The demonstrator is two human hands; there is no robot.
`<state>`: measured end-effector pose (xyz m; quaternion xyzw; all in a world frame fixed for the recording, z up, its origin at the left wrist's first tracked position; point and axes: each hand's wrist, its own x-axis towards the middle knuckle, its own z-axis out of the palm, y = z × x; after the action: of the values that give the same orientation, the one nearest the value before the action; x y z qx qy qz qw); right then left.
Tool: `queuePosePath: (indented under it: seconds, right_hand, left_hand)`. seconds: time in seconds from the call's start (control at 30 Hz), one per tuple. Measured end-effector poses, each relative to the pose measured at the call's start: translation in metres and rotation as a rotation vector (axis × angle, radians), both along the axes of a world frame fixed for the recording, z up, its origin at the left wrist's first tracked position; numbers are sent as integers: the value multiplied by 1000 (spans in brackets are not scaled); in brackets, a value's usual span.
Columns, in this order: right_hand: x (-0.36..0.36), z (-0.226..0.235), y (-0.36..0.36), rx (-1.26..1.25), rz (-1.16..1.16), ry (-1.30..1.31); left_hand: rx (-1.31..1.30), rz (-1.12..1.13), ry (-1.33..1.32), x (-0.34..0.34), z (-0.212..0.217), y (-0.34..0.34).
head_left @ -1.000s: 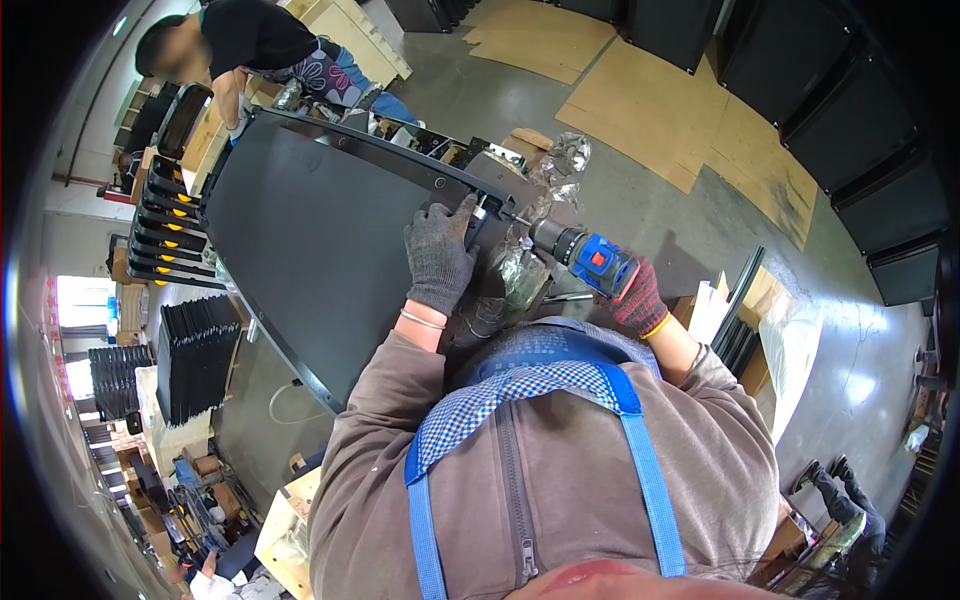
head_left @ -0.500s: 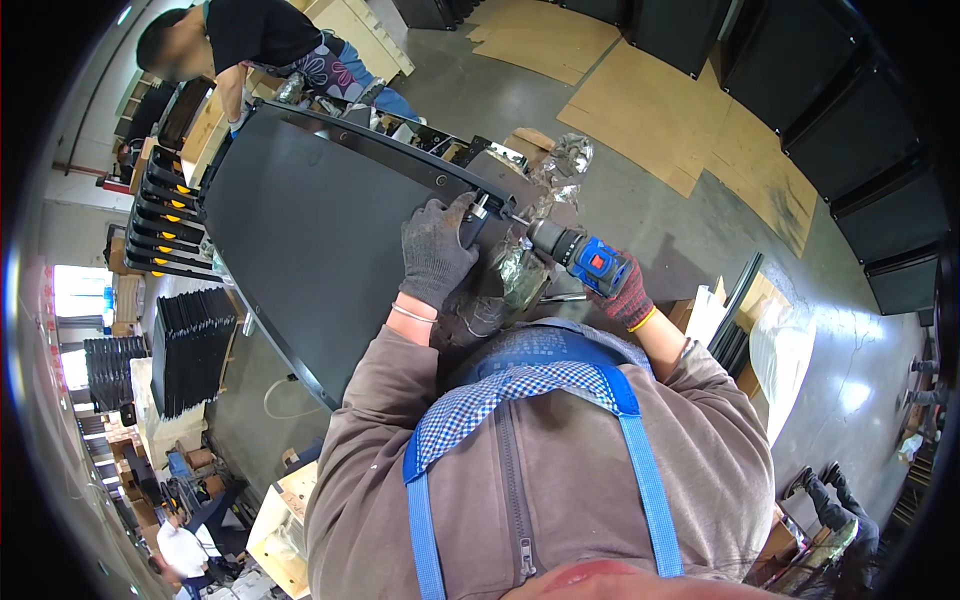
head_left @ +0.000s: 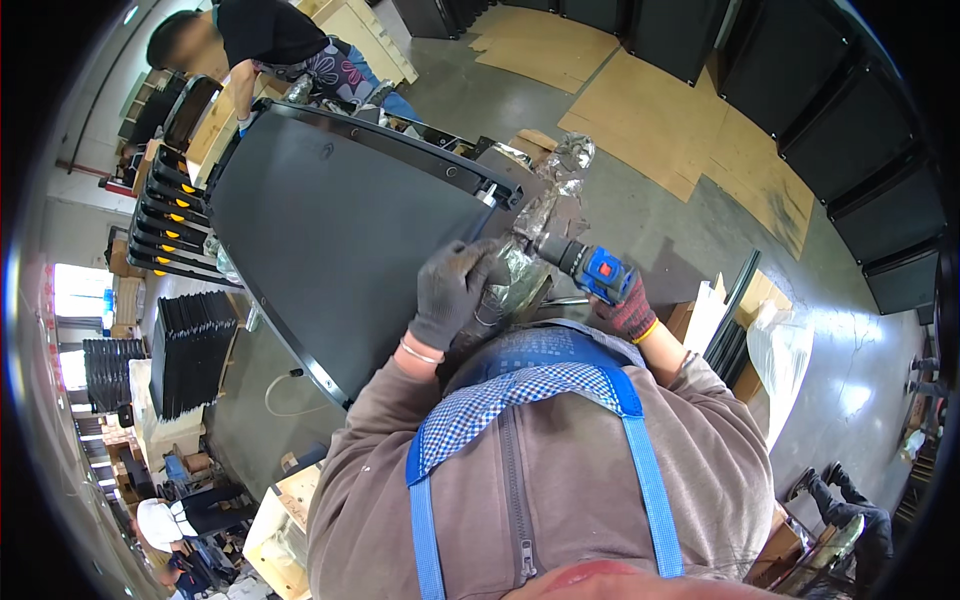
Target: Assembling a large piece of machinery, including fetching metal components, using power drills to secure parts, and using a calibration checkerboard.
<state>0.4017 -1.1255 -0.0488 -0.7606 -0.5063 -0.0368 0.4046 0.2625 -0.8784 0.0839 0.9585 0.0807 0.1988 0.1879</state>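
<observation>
A large black panel (head_left: 350, 210) with a raised metal-edged rim lies in front of me, its near right corner by my hands. A small silver fitting (head_left: 487, 195) sits on the rim near that corner. My left hand (head_left: 448, 298), in a dark grey glove, is over the panel's near right edge with its fingers curled; whatever they hold, if anything, is hidden. My right hand (head_left: 628, 310), in a red and dark knit glove, grips a blue and black cordless drill (head_left: 590, 268). The drill's front points left, apart from the fitting, above crumpled silver wrapping (head_left: 525, 270).
A co-worker (head_left: 285, 50) holds the panel's far left end. Stacked black parts (head_left: 190, 350) stand at left. Flattened cardboard (head_left: 660, 130) covers floor at the far right, before several black panels (head_left: 800, 80). Long dark bars (head_left: 735, 320) lie right of me.
My left hand has come away from the fitting toward me. The drill has drawn back slightly to the right and nearer me, off the panel's corner.
</observation>
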Motion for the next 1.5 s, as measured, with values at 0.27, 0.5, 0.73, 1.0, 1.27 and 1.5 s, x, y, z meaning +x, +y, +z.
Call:
queuePosePath:
  seconds: [0.27, 0.5, 0.73, 1.0, 1.27, 1.5]
  right_hand:
    - [-81, 35, -26, 68, 296, 372]
    - [-141, 59, -18, -47, 486, 642]
    - [-203, 82, -6, -198, 482, 822]
    - [-278, 74, -5, 125, 472, 1079]
    - [-347, 54, -9, -48, 99, 692]
    - [-383, 53, 14, 82, 21, 665]
  left_hand:
    - [-709, 10, 122, -88, -49, -12]
    - [-1132, 108, 330, -175, -21, -8]
    - [-565, -232, 270, -256, -12, 10]
    - [-1231, -140, 412, -307, -16, 22]
    - [-2035, -77, 162, -332, -61, 22]
    - [-1814, -35, 67, -327, -66, 21]
